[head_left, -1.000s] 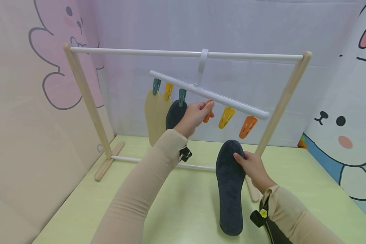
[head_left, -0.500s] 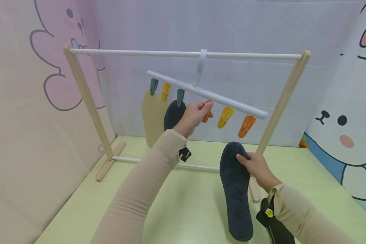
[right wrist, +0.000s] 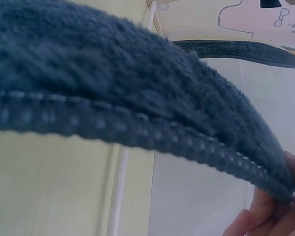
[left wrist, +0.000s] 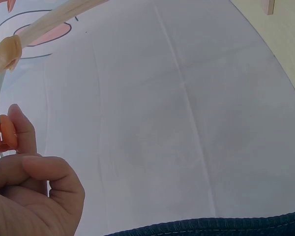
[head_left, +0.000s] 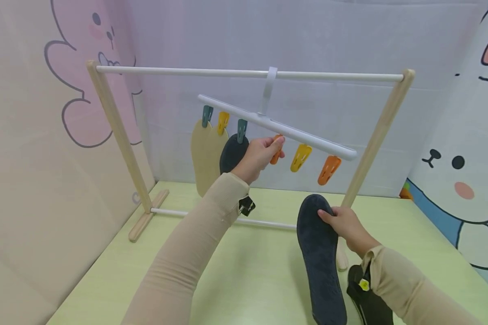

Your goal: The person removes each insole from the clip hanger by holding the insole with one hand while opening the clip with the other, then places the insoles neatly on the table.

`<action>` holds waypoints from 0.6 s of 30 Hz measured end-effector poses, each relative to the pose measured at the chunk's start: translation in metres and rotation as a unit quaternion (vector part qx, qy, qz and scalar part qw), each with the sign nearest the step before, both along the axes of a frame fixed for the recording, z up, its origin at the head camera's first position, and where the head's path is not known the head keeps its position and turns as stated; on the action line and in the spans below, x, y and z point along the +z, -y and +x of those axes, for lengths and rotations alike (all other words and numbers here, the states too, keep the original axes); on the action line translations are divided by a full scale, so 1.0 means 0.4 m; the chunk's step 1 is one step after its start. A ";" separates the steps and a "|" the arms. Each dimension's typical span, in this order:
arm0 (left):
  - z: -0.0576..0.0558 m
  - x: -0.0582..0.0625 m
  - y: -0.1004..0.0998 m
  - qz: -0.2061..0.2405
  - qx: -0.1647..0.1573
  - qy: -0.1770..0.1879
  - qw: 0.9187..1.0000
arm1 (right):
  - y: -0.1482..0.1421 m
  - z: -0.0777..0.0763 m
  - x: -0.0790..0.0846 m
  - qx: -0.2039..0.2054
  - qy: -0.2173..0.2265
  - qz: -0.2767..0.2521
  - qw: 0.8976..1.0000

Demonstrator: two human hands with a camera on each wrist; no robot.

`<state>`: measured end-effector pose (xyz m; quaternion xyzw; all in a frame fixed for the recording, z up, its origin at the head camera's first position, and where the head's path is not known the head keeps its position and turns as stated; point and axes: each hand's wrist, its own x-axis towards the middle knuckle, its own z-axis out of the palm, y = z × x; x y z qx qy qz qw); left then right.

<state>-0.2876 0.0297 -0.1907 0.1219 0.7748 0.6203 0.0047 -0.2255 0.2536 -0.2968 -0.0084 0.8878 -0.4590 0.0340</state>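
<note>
My left hand pinches an orange clip under the tilted white hanger; the left wrist view shows the same orange clip between thumb and finger. My right hand holds a dark blue insole near its top, thumb on the face. In the right wrist view this insole has a fuzzy side and a stitched edge. Behind my left wrist, another dark insole hangs from a teal clip, partly hidden. Left of it, beige insoles hang from a teal clip and a yellow clip.
The hanger hooks over the top rail of a wooden-legged rack. A yellow clip and an orange clip hang free toward its right end. A dark, elongated item lies on the pale green table, partly under my right forearm.
My right hand and the dark insole have shifted right and lower, and the insole's bottom end now leaves the head view. My left hand stays on the orange clip.
</note>
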 end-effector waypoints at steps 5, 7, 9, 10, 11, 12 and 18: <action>0.002 0.002 0.001 0.001 -0.002 -0.003 1.000 | -0.013 0.002 -0.001 0.000 0.000 0.008 1.000; 0.001 0.003 0.001 0.002 -0.002 -0.004 1.000 | -0.015 0.003 0.002 0.001 -0.001 0.012 1.000; -0.002 0.002 0.001 0.001 -0.002 -0.005 1.000 | -0.016 0.003 0.004 0.003 -0.002 0.016 1.000; -0.003 0.001 0.002 0.000 -0.002 -0.006 1.000 | -0.017 0.002 0.005 0.004 -0.001 0.017 1.000; -0.003 0.001 0.002 -0.001 -0.001 -0.006 1.000 | -0.018 0.002 0.006 0.005 0.000 0.017 1.000; -0.004 0.000 0.003 -0.002 0.000 -0.006 1.000 | -0.020 0.002 0.006 0.006 0.001 0.017 1.000; -0.007 -0.002 0.006 0.001 0.006 -0.002 1.000 | -0.036 -0.001 0.007 0.009 0.003 0.016 1.000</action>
